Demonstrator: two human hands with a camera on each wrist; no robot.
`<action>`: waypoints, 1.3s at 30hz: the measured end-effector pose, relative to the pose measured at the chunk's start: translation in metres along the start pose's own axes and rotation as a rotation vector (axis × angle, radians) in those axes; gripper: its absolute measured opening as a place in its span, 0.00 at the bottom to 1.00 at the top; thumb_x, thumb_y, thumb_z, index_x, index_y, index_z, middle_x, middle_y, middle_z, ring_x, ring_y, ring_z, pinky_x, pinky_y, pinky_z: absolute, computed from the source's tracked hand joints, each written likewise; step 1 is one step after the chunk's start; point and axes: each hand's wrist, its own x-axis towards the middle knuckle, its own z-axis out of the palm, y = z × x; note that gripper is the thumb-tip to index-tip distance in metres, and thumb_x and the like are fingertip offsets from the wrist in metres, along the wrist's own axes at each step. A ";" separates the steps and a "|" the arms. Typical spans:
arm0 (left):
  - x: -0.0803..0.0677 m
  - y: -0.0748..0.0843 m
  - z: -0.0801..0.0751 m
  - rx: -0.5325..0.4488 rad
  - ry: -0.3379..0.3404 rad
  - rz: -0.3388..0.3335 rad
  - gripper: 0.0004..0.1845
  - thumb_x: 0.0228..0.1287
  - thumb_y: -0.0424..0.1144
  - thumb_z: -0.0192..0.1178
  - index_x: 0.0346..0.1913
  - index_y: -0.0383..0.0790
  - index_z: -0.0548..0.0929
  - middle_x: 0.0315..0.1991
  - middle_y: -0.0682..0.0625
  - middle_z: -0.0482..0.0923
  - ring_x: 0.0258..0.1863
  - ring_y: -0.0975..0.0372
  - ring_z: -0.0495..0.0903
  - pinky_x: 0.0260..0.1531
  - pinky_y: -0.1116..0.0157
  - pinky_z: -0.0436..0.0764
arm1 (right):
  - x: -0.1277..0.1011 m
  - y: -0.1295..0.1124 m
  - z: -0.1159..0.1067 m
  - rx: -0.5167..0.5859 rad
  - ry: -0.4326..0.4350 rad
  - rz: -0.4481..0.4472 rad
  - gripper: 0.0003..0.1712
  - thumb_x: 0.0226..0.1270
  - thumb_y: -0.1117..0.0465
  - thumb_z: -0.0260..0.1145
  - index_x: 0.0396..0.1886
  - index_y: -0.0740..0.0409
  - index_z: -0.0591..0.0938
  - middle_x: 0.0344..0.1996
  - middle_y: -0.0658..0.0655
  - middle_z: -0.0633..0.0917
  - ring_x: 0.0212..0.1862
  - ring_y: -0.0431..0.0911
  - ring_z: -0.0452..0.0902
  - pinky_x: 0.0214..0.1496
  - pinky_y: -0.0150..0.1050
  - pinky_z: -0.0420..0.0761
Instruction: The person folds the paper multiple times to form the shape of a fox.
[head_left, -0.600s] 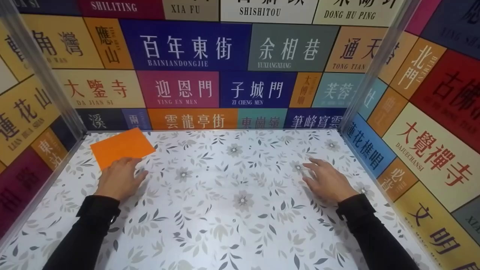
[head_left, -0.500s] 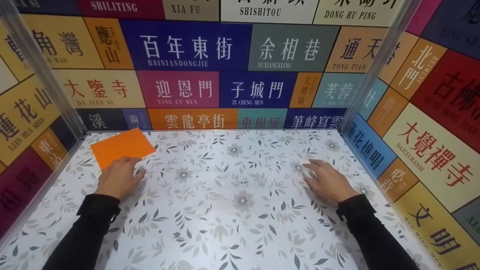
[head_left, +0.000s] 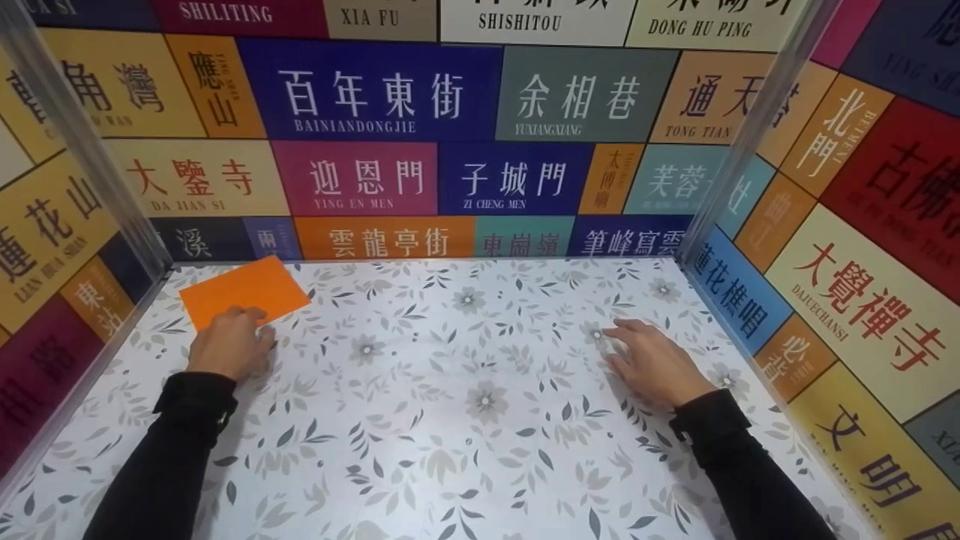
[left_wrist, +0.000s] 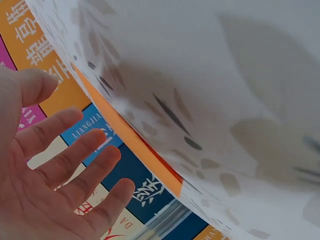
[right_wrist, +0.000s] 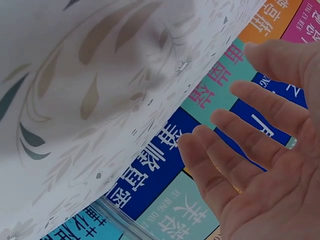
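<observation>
An orange sheet of paper [head_left: 244, 289] lies at the far left of the table, turned at an angle. Over its near edge is my left hand [head_left: 229, 345], which hides part of that edge. In the left wrist view the left hand [left_wrist: 65, 170] has its fingers spread and loosely bent, apart from the orange paper [left_wrist: 130, 140] and holding nothing. My right hand [head_left: 656, 364] hovers low over the right side of the table. Seen from the right wrist, the right hand [right_wrist: 260, 145] has relaxed fingers with nothing between them.
A white tabletop [head_left: 420, 450] with a grey leaf and flower print spreads beneath both hands. Colourful panels with Chinese lettering form a back wall [head_left: 375, 90], a left wall [head_left: 45, 225] and a right wall [head_left: 862, 247]. Clear strips [head_left: 720, 187] run along the corners.
My left hand has shifted slightly forward and to the left, its thumb drawing in. The right hand has barely moved, and the orange paper stays in place.
</observation>
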 end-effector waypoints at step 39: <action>0.003 0.034 0.013 0.004 -0.044 0.053 0.13 0.70 0.43 0.61 0.45 0.38 0.90 0.45 0.38 0.85 0.47 0.42 0.82 0.43 0.39 0.79 | 0.036 -0.069 0.025 0.077 0.056 -0.166 0.24 0.73 0.54 0.66 0.65 0.54 0.81 0.66 0.59 0.77 0.68 0.55 0.71 0.69 0.53 0.70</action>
